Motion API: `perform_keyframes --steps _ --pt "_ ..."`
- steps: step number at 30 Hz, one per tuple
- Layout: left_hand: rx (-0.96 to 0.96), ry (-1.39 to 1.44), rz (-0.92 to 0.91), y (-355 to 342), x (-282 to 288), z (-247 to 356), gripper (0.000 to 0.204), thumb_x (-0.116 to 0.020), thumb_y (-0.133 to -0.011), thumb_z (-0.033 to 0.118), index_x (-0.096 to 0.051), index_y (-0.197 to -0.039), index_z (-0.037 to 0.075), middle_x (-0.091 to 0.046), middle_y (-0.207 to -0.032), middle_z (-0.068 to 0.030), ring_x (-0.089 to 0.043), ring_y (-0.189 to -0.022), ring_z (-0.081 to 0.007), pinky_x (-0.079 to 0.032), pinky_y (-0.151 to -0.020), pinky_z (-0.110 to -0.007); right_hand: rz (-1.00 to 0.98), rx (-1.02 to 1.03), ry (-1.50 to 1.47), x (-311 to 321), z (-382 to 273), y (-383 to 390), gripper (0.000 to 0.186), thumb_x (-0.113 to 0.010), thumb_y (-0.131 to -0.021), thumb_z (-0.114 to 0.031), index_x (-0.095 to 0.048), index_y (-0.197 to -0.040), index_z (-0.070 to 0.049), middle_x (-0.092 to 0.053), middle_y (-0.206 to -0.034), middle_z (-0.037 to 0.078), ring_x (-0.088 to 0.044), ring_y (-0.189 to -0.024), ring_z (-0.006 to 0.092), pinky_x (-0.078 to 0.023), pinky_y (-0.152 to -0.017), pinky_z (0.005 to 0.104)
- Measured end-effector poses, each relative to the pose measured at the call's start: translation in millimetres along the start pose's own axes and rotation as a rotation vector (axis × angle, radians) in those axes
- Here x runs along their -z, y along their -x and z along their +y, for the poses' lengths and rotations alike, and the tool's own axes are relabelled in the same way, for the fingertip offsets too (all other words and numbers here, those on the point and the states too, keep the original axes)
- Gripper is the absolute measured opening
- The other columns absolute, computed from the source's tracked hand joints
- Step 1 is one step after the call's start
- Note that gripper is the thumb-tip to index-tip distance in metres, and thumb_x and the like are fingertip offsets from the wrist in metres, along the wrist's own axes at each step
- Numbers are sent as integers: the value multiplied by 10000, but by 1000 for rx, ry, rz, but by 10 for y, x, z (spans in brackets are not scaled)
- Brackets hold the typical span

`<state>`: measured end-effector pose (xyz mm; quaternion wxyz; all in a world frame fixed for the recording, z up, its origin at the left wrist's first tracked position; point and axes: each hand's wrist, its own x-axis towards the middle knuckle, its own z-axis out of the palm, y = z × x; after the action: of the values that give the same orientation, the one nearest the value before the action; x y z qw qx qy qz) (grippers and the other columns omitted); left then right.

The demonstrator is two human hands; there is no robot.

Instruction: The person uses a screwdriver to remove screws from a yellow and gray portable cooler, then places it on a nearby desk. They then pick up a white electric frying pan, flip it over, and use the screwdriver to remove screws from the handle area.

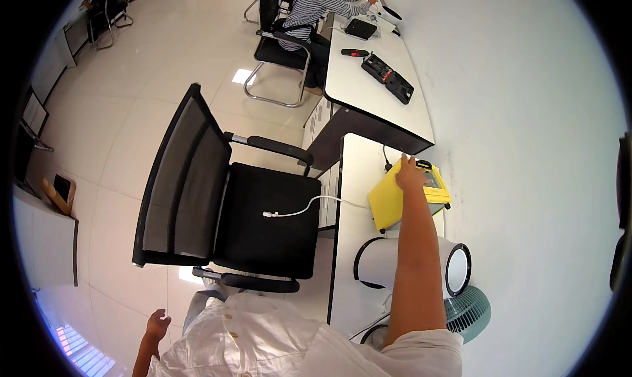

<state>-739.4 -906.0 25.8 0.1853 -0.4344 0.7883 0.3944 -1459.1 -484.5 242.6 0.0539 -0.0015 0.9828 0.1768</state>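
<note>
Right hand outstretched on yellow box, grip unclear; left hand lowered, grip apart.

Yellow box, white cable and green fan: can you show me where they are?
Yellow box (386, 202), head view: its yellow side.
White cable (321, 196), head view: its curved cord.
Green fan (471, 314), head view: its ribbed cage.

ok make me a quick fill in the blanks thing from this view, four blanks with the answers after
The hand touching the yellow box is the person's own ____ one.
The white cable has its loose end showing against the black seat of a ____.
On the farther desk, the open case is mostly ____ in colour.
The seated co-worker wears a top with a ____ pattern.

Missing words: right; chair; black; striped.
</note>
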Motion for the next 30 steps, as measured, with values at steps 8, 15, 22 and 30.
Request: perform_keyframes --steps 8,15,22,30 --pt "25 -89 -19 1 60 206 453 -644 -738 224 -547 -1111 -13 -600 -1047 -191 -613 -882 -290 -493 -793 -368 70 150 128 -75 -183 -299 520 -498 -835 -264 -352 -1334 -231 -318 -1419 36 -378 -1205 458 -318 -899 671" --pt "-14 -100 -2 71 29 208 433 -647 -743 214 -554 -1101 -11 -607 -1035 -186 -623 -853 -286 -499 -773 -360 121 196 340 -108 -447 -485 723 -728 -664 -436 -412 -1259 -174 -440 -1295 65 -491 -1095 454 -392 -834 646" --pt "-28 -126 33 142 -87 -58 386 -666 -729 220 -580 -1019 -20 -630 -990 -155 -638 -860 -263 -530 -713 -340 222 397 569 -687 -844 -387 272 -480 -866 -234 -538 -1120 -158 -548 -1149 170 -497 -1071 480 -349 -865 640" --pt "-121 -175 142 242 -134 -761 338 -665 -714 190 -579 -968 -15 -630 -921 -143 -637 -821 -263 -530 -680 -343 -4 386 795 -1066 -905 -131 328 -496 -863 -200 -595 -1137 -48 -570 -1161 172 -535 -1045 398 -346 -857 588"
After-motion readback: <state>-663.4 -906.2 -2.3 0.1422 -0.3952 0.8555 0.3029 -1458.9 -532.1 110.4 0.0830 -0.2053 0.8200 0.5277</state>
